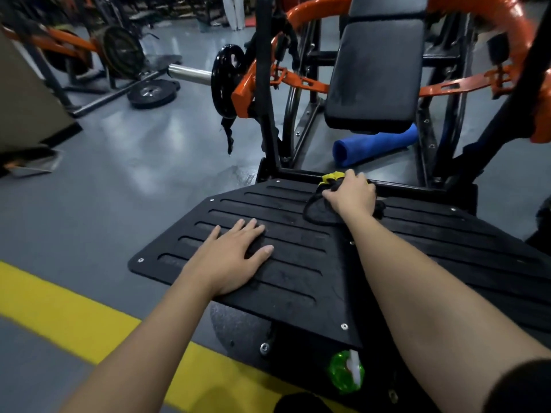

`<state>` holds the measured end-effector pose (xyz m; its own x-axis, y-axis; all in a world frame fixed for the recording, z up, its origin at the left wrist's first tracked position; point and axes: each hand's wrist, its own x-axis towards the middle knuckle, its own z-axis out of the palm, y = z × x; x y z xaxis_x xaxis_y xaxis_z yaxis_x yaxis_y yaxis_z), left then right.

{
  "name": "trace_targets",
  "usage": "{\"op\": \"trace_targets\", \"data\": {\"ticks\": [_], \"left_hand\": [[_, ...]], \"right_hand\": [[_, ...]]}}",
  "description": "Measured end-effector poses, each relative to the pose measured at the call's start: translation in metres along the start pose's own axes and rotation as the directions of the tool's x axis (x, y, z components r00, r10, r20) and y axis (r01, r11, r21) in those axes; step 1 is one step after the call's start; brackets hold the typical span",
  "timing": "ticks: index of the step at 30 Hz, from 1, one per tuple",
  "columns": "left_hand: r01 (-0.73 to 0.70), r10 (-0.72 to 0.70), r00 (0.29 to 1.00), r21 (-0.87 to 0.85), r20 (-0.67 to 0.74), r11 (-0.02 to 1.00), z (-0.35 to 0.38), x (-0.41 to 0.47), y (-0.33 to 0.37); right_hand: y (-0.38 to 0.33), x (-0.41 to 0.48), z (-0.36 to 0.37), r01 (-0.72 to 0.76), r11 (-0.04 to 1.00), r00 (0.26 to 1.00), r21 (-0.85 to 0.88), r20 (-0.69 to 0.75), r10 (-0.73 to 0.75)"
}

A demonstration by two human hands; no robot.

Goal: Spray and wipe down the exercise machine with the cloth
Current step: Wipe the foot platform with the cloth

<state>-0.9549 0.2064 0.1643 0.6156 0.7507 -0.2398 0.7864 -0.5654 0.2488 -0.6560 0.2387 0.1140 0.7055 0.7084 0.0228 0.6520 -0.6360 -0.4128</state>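
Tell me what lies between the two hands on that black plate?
Bare ribbed plate, up to the cloth that the right hand grips; the left hand lies flat. Head view.

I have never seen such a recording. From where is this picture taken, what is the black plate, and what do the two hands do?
This single picture comes from a camera worn on the person's head, looking down at their own arms in a gym. The black grooved plate is the foot platform of an exercise machine; its padded seat stands behind. The left hand lies flat on the plate, holding nothing. The right hand grips a dark cloth with a yellow part at the plate's far edge. Below the near edge sits a green and white thing, probably the spray bottle. A blue roll lies on the floor under the seat.
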Motion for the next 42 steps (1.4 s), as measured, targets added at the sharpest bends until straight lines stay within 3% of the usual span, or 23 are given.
{"op": "trace_targets", "data": {"ticks": [10,20,27,34,42], "left_hand": [[0.004,-0.004,1.0,0.005,-0.026,1.0,0.002,-0.001,0.0],[-0.004,0.004,1.0,-0.012,-0.02,1.0,-0.007,-0.01,0.005],[0.006,-0.009,0.998,-0.036,-0.067,0.999,-0.006,-0.016,0.004],[-0.025,0.026,0.999,0.02,-0.041,0.999,-0.006,-0.019,0.003],[0.021,-0.02,0.998,0.016,-0.057,1.0,-0.008,-0.021,0.005]], "right_hand": [[0.021,-0.057,-0.034,0.205,0.975,0.974,0.082,0.08,-0.211],[0.004,-0.193,-0.077,0.204,0.977,0.97,0.065,0.124,-0.21],[-0.028,-0.283,-0.081,0.232,0.971,0.969,0.065,0.07,-0.236],[-0.039,-0.284,-0.074,0.17,0.985,0.984,-0.003,0.049,-0.169],[-0.059,-0.223,-0.051,0.071,0.996,0.995,0.045,0.07,-0.074]]}}
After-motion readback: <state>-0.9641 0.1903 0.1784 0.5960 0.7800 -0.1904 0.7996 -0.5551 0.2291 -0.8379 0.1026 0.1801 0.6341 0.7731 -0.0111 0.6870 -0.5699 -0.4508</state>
